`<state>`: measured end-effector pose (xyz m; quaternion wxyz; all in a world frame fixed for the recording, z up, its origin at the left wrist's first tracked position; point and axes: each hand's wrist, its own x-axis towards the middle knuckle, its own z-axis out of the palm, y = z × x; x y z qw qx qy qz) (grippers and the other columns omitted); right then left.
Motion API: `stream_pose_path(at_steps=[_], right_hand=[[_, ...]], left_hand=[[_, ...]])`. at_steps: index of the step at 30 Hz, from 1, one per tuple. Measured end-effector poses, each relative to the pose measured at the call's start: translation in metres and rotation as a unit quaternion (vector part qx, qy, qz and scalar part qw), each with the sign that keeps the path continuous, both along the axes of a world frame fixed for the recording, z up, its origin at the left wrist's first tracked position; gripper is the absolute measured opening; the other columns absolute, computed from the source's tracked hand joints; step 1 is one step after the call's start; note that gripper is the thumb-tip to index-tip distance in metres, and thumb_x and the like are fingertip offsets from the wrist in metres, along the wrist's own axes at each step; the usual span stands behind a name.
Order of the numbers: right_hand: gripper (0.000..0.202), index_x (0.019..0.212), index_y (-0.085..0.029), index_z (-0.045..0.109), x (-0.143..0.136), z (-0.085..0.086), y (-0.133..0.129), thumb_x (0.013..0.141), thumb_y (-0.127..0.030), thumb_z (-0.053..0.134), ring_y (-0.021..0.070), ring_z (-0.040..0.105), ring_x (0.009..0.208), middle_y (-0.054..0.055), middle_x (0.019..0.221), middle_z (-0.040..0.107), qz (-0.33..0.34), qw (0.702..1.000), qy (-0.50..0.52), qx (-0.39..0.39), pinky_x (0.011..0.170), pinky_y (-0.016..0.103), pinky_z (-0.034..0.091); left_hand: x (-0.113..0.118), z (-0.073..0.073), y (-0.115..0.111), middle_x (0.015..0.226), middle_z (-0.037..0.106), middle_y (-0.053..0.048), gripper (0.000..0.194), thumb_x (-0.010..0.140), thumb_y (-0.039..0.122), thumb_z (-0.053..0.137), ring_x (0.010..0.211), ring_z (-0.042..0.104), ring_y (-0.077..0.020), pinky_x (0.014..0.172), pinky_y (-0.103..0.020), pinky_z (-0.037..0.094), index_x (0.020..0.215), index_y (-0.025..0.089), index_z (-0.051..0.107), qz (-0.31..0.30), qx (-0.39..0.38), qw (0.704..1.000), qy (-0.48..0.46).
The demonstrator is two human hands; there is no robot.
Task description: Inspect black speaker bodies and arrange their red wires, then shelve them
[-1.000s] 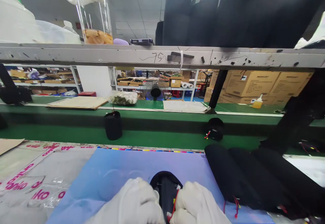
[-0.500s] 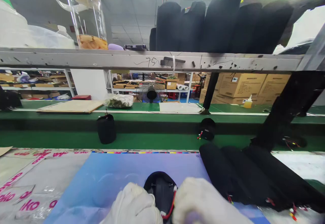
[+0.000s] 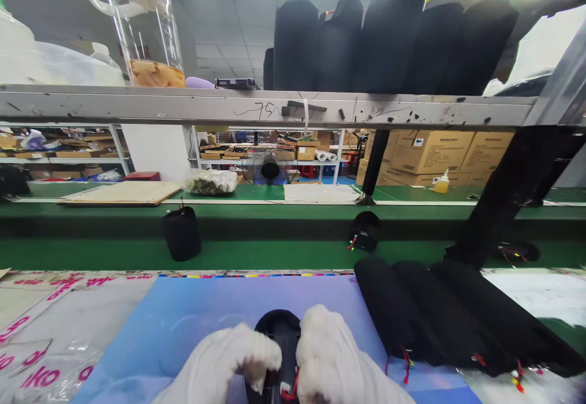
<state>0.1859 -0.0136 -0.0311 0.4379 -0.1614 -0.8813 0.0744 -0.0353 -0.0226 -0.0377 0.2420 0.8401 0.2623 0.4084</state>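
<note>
A black cylindrical piece with red wires (image 3: 284,331) stands on the blue sheet (image 3: 201,306) at the bottom middle. My left hand (image 3: 238,355), in a white glove, is at its left side with fingers curled over the top. From the right, my gloved right hand (image 3: 329,349) presses against it, fingers bent in near the red wires. Both hands look closed on the piece, though their fingertips are partly hidden. Several long black sleeve-like cylinders (image 3: 439,312) with red and yellow wire ends lie on the right.
Behind the sheet runs a green conveyor belt (image 3: 274,254), bearing a black cylinder (image 3: 182,234) and a smaller black piece (image 3: 365,232). Overhead, a shelf beam (image 3: 206,106) carries a glass jug (image 3: 146,32) and several black cylinders (image 3: 343,47). A dark post (image 3: 494,209) slants down at right.
My left hand has turned, its fingers now bent over the piece's top. My right hand has shifted slightly left and up along its side. The view has swung a little right.
</note>
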Motion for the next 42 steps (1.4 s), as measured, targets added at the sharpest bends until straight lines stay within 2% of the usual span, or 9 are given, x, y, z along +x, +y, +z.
stream_pose_path(at_steps=[4, 8, 15, 19, 25, 34, 37, 40, 42], right_hand=[[0.013, 0.092, -0.026, 0.06, 0.025, 0.001, 0.006, 0.09, -0.038, 0.058, 0.0166, 0.06, 0.079, 0.001, 0.085, 0.061, 0.074, 0.947, 0.181, -0.256, 0.074, 0.029, 0.05], [0.063, 0.125, -0.03, 0.061, 0.037, -0.016, 0.011, 0.069, -0.055, 0.077, 0.0278, 0.062, 0.105, 0.009, 0.115, 0.068, 0.03, 0.855, 0.258, -0.449, 0.094, 0.043, 0.047], [0.045, 0.087, -0.024, 0.077, -0.006, -0.051, 0.035, 0.082, -0.066, 0.058, 0.025, 0.072, 0.089, 0.006, 0.084, 0.076, -0.01, 0.79, 0.26, -0.555, 0.091, 0.044, 0.053], [0.052, 0.094, -0.024, 0.076, -0.013, -0.062, 0.041, 0.078, -0.07, 0.059, 0.0294, 0.068, 0.107, 0.009, 0.099, 0.076, -0.005, 0.778, 0.262, -0.571, 0.101, 0.051, 0.047], [0.06, 0.097, -0.024, 0.076, -0.015, -0.078, 0.049, 0.079, -0.075, 0.051, 0.0297, 0.068, 0.11, 0.008, 0.099, 0.077, 0.019, 0.771, 0.236, -0.591, 0.101, 0.048, 0.048], [0.064, 0.108, -0.023, 0.072, -0.021, -0.073, 0.039, 0.086, -0.074, 0.04, 0.0242, 0.073, 0.092, 0.005, 0.082, 0.076, 0.041, 0.775, 0.245, -0.582, 0.087, 0.042, 0.055], [0.059, 0.125, -0.023, 0.063, -0.015, -0.056, 0.02, 0.08, -0.061, 0.064, 0.0241, 0.072, 0.093, 0.006, 0.092, 0.076, 0.013, 0.796, 0.248, -0.551, 0.085, 0.041, 0.057], [0.118, 0.151, -0.034, 0.025, -0.017, -0.026, 0.015, 0.054, -0.027, 0.092, 0.0236, 0.064, 0.112, 0.005, 0.123, 0.067, -0.037, 0.821, 0.248, -0.512, 0.094, 0.037, 0.052], [0.117, 0.154, -0.035, 0.01, -0.028, -0.006, 0.034, 0.064, -0.022, 0.085, 0.0215, 0.064, 0.11, 0.004, 0.122, 0.067, -0.084, 0.836, 0.252, -0.479, 0.095, 0.038, 0.051]], left_hand=[[-0.008, -0.018, 0.008, 0.079, 0.071, -0.004, 0.056, 0.088, 0.055, 0.057, 0.061, 0.062, -0.0159, 0.055, -0.023, 0.043, 0.137, 0.033, 0.044, -0.089, -0.059, 0.983, -0.147], [-0.018, -0.021, 0.008, 0.085, 0.072, -0.006, 0.046, 0.09, 0.041, 0.06, 0.07, 0.065, -0.0179, 0.062, -0.026, 0.05, 0.135, 0.032, 0.052, -0.062, -0.025, 0.985, -0.156], [-0.013, 0.013, -0.004, 0.109, 0.073, -0.006, 0.035, 0.088, 0.037, 0.065, 0.089, 0.068, -0.0209, 0.073, -0.027, 0.056, 0.122, 0.033, 0.063, 0.019, 0.019, 0.988, -0.153], [-0.015, 0.016, 0.004, 0.112, 0.073, 0.003, 0.03, 0.094, 0.021, 0.057, 0.098, 0.069, -0.0138, 0.087, -0.02, 0.054, 0.118, 0.038, 0.061, 0.111, -0.025, 0.985, -0.127], [-0.007, 0.007, 0.026, 0.109, 0.074, 0.003, 0.044, 0.091, 0.016, 0.052, 0.093, 0.07, -0.0136, 0.085, -0.024, 0.056, 0.13, 0.036, 0.051, 0.074, -0.131, 0.989, 0.013], [0.011, 0.034, 0.021, 0.103, 0.07, 0.002, 0.058, 0.078, 0.001, 0.045, 0.089, 0.065, -0.016, 0.085, -0.03, 0.052, 0.124, 0.035, 0.054, 0.087, -0.057, 0.984, 0.141], [0.003, 0.061, 0.025, 0.111, 0.069, 0.0, 0.062, 0.081, 0.009, 0.059, 0.092, 0.065, -0.0163, 0.085, -0.028, 0.053, 0.136, 0.035, 0.047, 0.107, -0.079, 0.99, 0.052], [-0.002, 0.093, 0.029, 0.12, 0.069, -0.007, 0.04, 0.084, 0.026, 0.069, 0.097, 0.067, -0.0194, 0.082, -0.028, 0.055, 0.123, 0.027, 0.059, 0.14, -0.125, 0.961, -0.201], [0.0, 0.108, 0.032, 0.114, 0.072, -0.011, 0.036, 0.087, 0.031, 0.067, 0.089, 0.07, -0.0198, 0.075, -0.028, 0.058, 0.121, 0.021, 0.06, 0.077, -0.177, 0.917, -0.348]])
